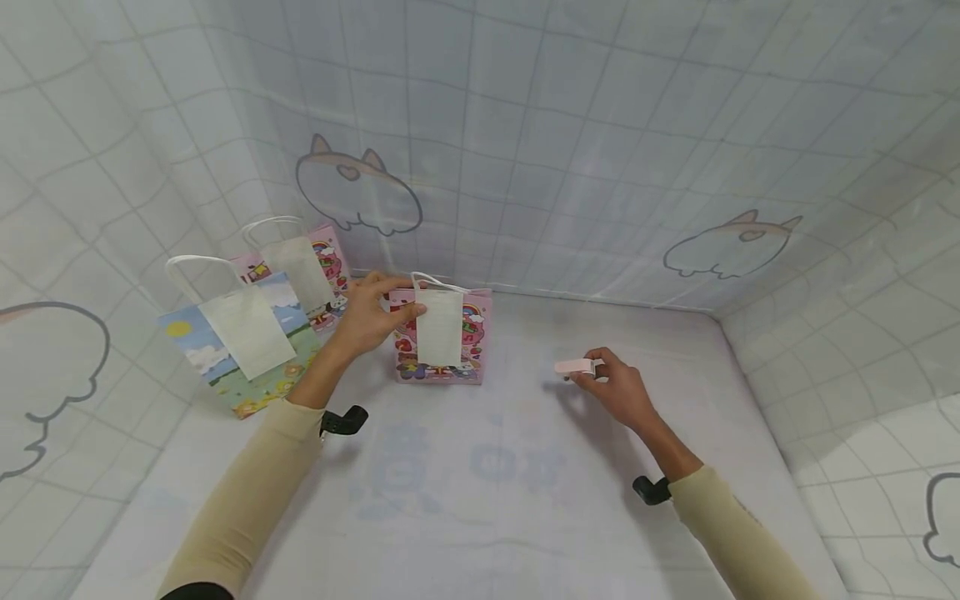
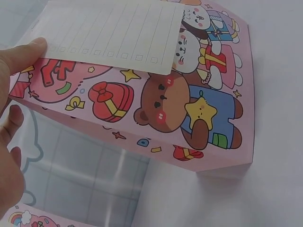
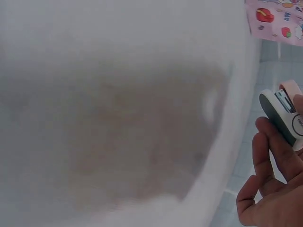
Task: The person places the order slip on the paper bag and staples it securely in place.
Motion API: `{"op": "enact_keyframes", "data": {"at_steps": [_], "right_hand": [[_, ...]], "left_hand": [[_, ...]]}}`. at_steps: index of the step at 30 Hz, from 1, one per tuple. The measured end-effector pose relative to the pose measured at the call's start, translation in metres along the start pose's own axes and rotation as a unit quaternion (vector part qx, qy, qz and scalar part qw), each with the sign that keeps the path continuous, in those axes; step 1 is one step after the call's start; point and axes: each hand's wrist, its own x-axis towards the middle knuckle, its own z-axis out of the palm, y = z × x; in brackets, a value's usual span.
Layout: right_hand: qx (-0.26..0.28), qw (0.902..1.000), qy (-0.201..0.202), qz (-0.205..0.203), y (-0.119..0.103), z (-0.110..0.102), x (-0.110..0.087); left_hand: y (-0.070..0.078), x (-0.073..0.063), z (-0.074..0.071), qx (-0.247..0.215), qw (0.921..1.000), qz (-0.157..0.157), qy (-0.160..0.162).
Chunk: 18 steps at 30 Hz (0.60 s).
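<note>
A pink gift bag (image 1: pixel 474 346) with cartoon animals and white handles stands at the middle of the table. Against its front lies a white paper slip (image 1: pixel 438 333), printed with lines and small checkboxes (image 2: pixel 109 35). At the bag's top left edge, my left hand (image 1: pixel 367 312) pinches the bag and slip; its thumb (image 2: pixel 28 52) presses the slip's edge and the fingers are behind the bag. My right hand (image 1: pixel 621 390) holds a small pink-and-white stapler (image 1: pixel 574 367) just above the table, to the right of the bag. The stapler's metal part (image 3: pixel 284 100) shows from the side.
To the left stand a blue-and-green landscape gift bag (image 1: pixel 225 379) and, behind it, another pink gift bag (image 1: pixel 330 258). Each has a white slip on its front. A grid-patterned cloth wall (image 1: pixel 570 167) rises behind the white table surface (image 1: pixel 480 517).
</note>
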Motion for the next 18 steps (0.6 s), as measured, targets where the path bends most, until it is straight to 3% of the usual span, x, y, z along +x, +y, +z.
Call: {"op": "enact_keyframes", "data": {"at_steps": [7,18], "right_hand": [[-0.047,0.9987,-0.008,0.021,0.008,0.012,-0.005],[-0.12,0.9919,0.02,0.035,0.012,0.028,-0.009]], "left_hand": [[-0.001,0.002,-0.003,0.003,0.9999,0.004,0.01],[-0.004,0.005,-0.004,0.003,0.9999,-0.006,0.01]]}}
